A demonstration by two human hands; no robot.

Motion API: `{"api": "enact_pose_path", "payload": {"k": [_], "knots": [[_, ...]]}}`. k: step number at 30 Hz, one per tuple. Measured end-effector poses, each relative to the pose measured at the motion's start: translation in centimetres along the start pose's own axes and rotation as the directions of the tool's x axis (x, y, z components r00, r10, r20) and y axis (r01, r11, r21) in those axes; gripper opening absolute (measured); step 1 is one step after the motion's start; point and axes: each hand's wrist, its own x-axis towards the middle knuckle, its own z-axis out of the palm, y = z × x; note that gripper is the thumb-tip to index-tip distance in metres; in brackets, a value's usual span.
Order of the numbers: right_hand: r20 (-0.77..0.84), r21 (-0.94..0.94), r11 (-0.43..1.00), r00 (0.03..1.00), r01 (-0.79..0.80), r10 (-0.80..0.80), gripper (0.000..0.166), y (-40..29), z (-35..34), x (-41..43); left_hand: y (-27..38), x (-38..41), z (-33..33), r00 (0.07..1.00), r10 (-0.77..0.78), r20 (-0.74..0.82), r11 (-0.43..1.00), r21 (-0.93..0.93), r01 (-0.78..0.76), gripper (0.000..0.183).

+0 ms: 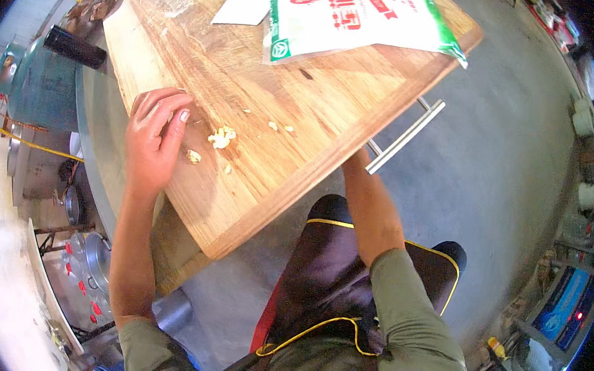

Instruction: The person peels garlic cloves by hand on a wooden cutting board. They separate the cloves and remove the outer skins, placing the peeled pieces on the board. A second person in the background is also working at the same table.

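My left hand (155, 138) rests at the left edge of a thick wooden board (221, 78), its fingers curled and bent away from me. Whether something sits under the fingers is hidden. Beside the thumb lie small pale yellow crumbled pieces (221, 137), with several smaller bits scattered around them. The right forearm (374, 208) reaches beneath the near edge of the board, and that hand is out of view. Close to the forearm, a metal bar handle (407, 137) projects from the board's right side.
A white and green printed plastic bag (353, 23) lies across the far end, over a white sheet (245, 1). Left of the board stand a teal container (40, 86) and a black cylinder (76, 47). Lidded pots (97, 255) sit lower left. Grey floor (495, 165) stretches to the right.
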Motion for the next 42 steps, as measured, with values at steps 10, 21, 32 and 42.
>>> {"api": "enact_pose_path", "payload": {"k": [10,21,32,42], "knots": [[-0.006,-0.019,0.998,0.998,0.068,-0.068,0.030,-3.3,2.9,-3.3,0.0,0.3,-0.1,1.000,0.015,-0.025,1.000,-0.008,-0.015,0.015],[0.291,-0.618,0.776,0.953,0.126,0.077,0.027,-2.7,-1.3,-19.3,-0.4,-0.6,-0.9,0.982,0.144,-0.126,0.983,-0.093,-0.156,0.009],[0.025,-0.715,0.675,0.971,0.184,-0.239,0.024,-9.7,-14.2,-31.5,3.7,-0.1,-1.5,0.963,0.243,0.114,0.969,-0.065,-0.237,0.017],[-0.094,-0.578,0.788,0.942,0.213,-0.323,0.019,-10.0,-22.7,-35.7,2.9,0.0,-0.8,0.978,-0.145,0.148,0.821,-0.533,0.202,0.021]]}}
